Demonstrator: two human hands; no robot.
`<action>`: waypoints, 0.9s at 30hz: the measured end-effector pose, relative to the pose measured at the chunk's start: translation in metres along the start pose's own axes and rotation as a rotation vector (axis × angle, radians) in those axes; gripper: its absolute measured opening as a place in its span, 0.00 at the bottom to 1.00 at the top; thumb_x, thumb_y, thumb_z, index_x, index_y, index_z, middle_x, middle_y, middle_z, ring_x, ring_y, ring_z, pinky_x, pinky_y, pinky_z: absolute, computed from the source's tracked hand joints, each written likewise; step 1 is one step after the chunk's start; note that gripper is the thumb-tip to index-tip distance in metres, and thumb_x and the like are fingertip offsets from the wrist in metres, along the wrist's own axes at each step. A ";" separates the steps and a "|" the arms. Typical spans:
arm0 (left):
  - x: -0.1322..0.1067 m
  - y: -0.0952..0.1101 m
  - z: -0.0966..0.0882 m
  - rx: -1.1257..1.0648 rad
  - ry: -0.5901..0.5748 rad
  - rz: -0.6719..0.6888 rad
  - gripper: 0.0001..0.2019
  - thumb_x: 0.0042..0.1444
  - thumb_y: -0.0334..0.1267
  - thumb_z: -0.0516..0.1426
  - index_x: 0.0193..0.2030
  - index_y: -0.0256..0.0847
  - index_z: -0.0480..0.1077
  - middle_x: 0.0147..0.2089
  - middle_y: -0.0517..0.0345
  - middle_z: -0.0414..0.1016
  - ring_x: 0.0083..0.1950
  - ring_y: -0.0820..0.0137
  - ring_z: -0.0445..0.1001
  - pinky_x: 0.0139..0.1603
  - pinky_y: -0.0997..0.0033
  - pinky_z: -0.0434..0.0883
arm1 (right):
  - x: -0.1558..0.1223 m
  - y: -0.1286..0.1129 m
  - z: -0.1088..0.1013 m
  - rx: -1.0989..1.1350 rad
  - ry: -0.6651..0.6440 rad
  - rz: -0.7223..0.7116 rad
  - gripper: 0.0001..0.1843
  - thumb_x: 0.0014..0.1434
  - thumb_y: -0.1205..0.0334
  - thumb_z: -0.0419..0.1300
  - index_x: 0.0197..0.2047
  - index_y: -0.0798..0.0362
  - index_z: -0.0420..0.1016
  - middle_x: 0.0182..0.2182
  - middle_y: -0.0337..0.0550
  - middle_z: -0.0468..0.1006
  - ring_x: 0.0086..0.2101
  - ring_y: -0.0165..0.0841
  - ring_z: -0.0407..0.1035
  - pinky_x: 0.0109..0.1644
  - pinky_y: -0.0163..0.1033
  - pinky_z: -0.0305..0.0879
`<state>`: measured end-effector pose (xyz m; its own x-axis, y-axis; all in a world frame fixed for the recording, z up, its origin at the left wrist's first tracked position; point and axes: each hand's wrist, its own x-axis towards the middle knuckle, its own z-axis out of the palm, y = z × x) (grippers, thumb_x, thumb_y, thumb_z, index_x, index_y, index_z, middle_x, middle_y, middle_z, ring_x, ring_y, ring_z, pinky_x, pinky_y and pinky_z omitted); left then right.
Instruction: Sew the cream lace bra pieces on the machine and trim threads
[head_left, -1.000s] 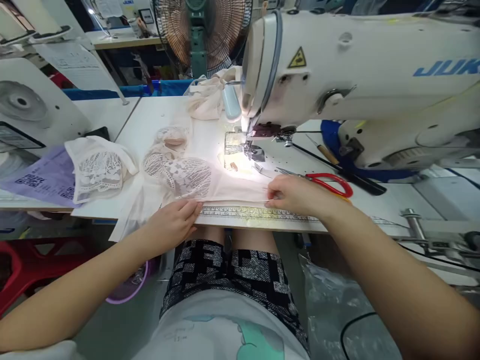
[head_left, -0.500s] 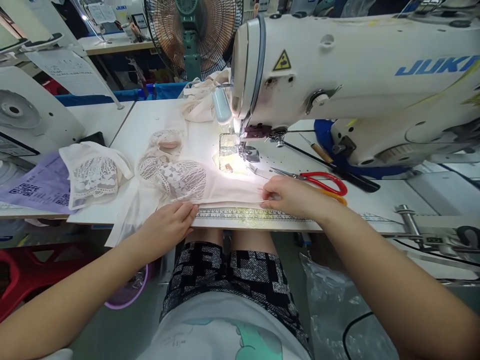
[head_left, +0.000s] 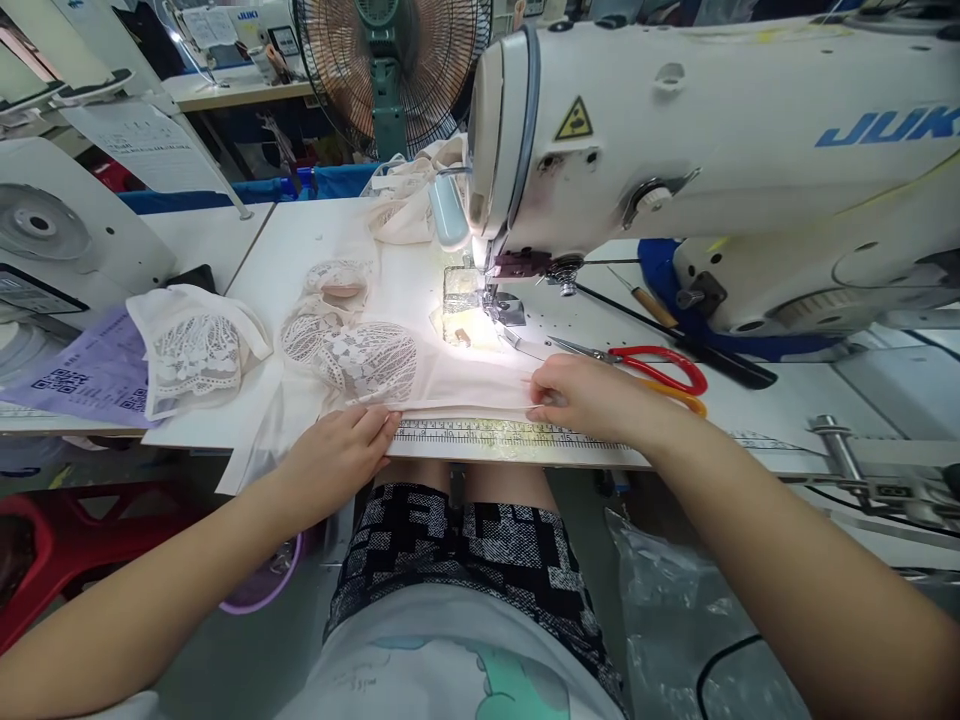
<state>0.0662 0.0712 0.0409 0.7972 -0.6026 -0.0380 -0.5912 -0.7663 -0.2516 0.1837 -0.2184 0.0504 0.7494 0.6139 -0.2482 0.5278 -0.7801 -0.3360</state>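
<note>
A pale cream lace bra point(head_left: 367, 362) lies on the sewing table, its band stretched flat along a ruler strip point(head_left: 480, 433) at the front edge. My left hand point(head_left: 352, 440) presses on the band's lower edge below the lace cup, fingertips together on the cloth. At the band's other end, my right hand point(head_left: 581, 400) pinches the fabric between thumb and fingers. Just behind the band stands the needle area of a white sewing machine point(head_left: 720, 130), lit by its lamp.
Scissors point(head_left: 652, 365) with red and orange handles lie by my right hand. A second lace piece point(head_left: 196, 350) rests on a purple printed bag point(head_left: 82, 375) at left. More cream garments point(head_left: 409, 200) lie behind, before a fan point(head_left: 390, 75). An awl point(head_left: 649, 305) lies near the machine.
Both hands keep their hold on the band, with almost no movement. The whole view has shifted slightly, so things appear a little farther right.
</note>
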 end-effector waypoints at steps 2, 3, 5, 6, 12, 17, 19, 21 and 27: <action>0.000 0.000 -0.001 0.001 -0.012 -0.006 0.17 0.61 0.34 0.49 0.56 0.31 0.63 0.50 0.42 0.68 0.48 0.59 0.69 0.44 0.59 0.71 | -0.001 0.001 0.001 -0.006 0.004 -0.015 0.07 0.52 0.56 0.58 0.27 0.50 0.69 0.32 0.44 0.71 0.36 0.39 0.64 0.36 0.42 0.60; 0.000 0.001 -0.001 0.005 -0.021 -0.006 0.17 0.62 0.34 0.49 0.56 0.31 0.63 0.49 0.42 0.69 0.48 0.59 0.69 0.44 0.59 0.71 | -0.001 0.002 0.002 -0.003 0.010 -0.019 0.08 0.52 0.56 0.58 0.28 0.50 0.69 0.33 0.44 0.71 0.36 0.39 0.64 0.36 0.42 0.60; 0.001 0.001 -0.003 0.023 -0.041 -0.001 0.18 0.62 0.36 0.49 0.56 0.29 0.63 0.49 0.42 0.69 0.48 0.59 0.69 0.44 0.59 0.71 | -0.002 0.004 0.004 0.027 0.029 -0.013 0.08 0.53 0.55 0.57 0.28 0.50 0.69 0.33 0.44 0.71 0.36 0.38 0.64 0.36 0.41 0.60; 0.001 0.001 -0.004 0.033 -0.051 0.004 0.18 0.62 0.36 0.50 0.56 0.28 0.63 0.49 0.42 0.69 0.49 0.59 0.69 0.45 0.60 0.71 | -0.002 0.005 0.005 0.053 0.041 -0.011 0.08 0.53 0.55 0.56 0.28 0.50 0.69 0.34 0.44 0.71 0.36 0.38 0.65 0.36 0.41 0.61; 0.000 0.002 -0.007 0.061 -0.044 0.004 0.18 0.62 0.36 0.49 0.56 0.28 0.63 0.49 0.43 0.69 0.47 0.60 0.68 0.44 0.62 0.70 | -0.005 0.010 0.009 0.147 0.072 -0.054 0.07 0.53 0.56 0.57 0.28 0.51 0.69 0.32 0.43 0.70 0.35 0.36 0.65 0.38 0.41 0.62; 0.000 0.002 -0.005 0.063 -0.036 0.006 0.18 0.62 0.36 0.50 0.55 0.28 0.64 0.48 0.43 0.69 0.47 0.60 0.68 0.44 0.63 0.69 | -0.006 0.011 0.010 0.121 0.062 -0.036 0.07 0.52 0.57 0.58 0.28 0.50 0.68 0.34 0.43 0.70 0.37 0.38 0.65 0.38 0.42 0.62; 0.000 0.002 -0.004 0.064 -0.039 0.003 0.18 0.62 0.37 0.49 0.56 0.29 0.63 0.49 0.43 0.68 0.47 0.60 0.68 0.45 0.63 0.69 | -0.005 0.011 0.010 0.107 0.053 -0.027 0.06 0.52 0.57 0.59 0.29 0.50 0.69 0.34 0.44 0.70 0.37 0.38 0.65 0.38 0.42 0.62; 0.001 0.002 -0.004 0.060 -0.039 0.007 0.18 0.62 0.37 0.49 0.56 0.29 0.63 0.49 0.43 0.68 0.48 0.60 0.67 0.45 0.63 0.69 | -0.004 0.011 0.010 0.094 0.043 -0.018 0.06 0.52 0.57 0.59 0.29 0.50 0.69 0.34 0.44 0.70 0.37 0.38 0.64 0.39 0.42 0.61; -0.001 0.001 -0.002 0.003 -0.042 -0.018 0.18 0.62 0.36 0.48 0.57 0.29 0.61 0.50 0.43 0.68 0.50 0.59 0.67 0.45 0.61 0.69 | -0.002 0.008 0.007 0.057 0.011 0.007 0.07 0.52 0.56 0.57 0.29 0.50 0.69 0.34 0.43 0.70 0.37 0.38 0.65 0.36 0.41 0.61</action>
<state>0.0651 0.0707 0.0424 0.8119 -0.5791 -0.0742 -0.5768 -0.7760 -0.2552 0.1837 -0.2246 0.0420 0.7571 0.6071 -0.2411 0.4995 -0.7759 -0.3854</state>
